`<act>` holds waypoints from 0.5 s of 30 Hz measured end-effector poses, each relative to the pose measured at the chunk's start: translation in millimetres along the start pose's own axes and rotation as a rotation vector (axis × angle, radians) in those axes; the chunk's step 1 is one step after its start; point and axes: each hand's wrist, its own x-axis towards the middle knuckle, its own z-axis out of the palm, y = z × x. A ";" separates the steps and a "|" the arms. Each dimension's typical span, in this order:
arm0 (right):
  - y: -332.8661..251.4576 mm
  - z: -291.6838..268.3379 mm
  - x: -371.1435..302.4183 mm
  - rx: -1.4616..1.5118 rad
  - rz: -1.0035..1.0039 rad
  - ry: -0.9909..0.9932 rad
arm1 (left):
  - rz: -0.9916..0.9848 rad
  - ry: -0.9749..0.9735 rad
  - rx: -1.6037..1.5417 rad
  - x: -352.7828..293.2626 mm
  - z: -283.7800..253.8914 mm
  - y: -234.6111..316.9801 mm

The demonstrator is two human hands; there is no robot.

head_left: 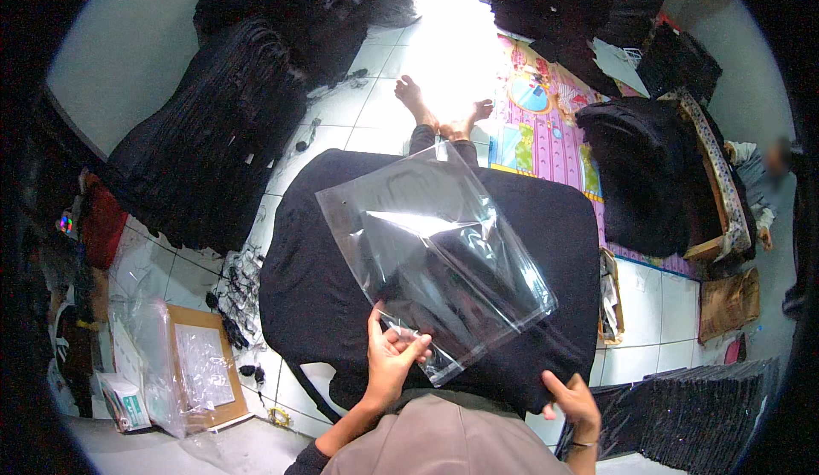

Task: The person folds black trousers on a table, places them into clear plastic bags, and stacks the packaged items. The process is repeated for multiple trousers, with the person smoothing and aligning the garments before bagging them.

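Observation:
A clear plastic bag [426,245], flat and shiny, lies slanted over a wide black cloth [299,245] spread in front of me. My left hand [397,356] pinches the bag's near left edge between thumb and fingers. At the near right corner of the cloth, my right hand [573,402] has its thumb and fingers closed on a fold of black fabric, apart from the bag. What supports the cloth is hidden beneath it.
Tall piles of black fabric stand at the far left [205,125] and far right [554,6]. Stacked dark pieces [699,415] sit at near right. A cardboard piece in plastic [200,364] leans at near left. Bare feet [414,100] rest ahead on tiles. Another person's sleeve [751,176] shows at right.

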 end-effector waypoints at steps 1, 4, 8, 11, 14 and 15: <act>-6.3 20.3 9.7 -0.039 0.054 0.080 | 0.018 -0.014 -0.006 0.2 3.0 0.3; -33.0 77.7 38.6 0.252 -0.064 0.175 | 0.034 -0.091 -0.037 4.1 1.1 10.4; -77.8 102.7 85.7 0.457 -0.468 0.177 | -0.084 -0.161 -0.010 6.3 -10.8 22.1; -85.1 98.8 93.5 0.623 -0.271 0.347 | 0.041 -0.023 0.059 4.1 -12.0 17.7; -69.4 94.9 79.8 0.585 -0.451 0.401 | 0.594 0.085 0.649 -6.6 1.1 1.9; -63.1 95.6 75.5 0.543 -0.499 0.410 | 0.825 0.129 1.003 -12.3 3.6 -1.6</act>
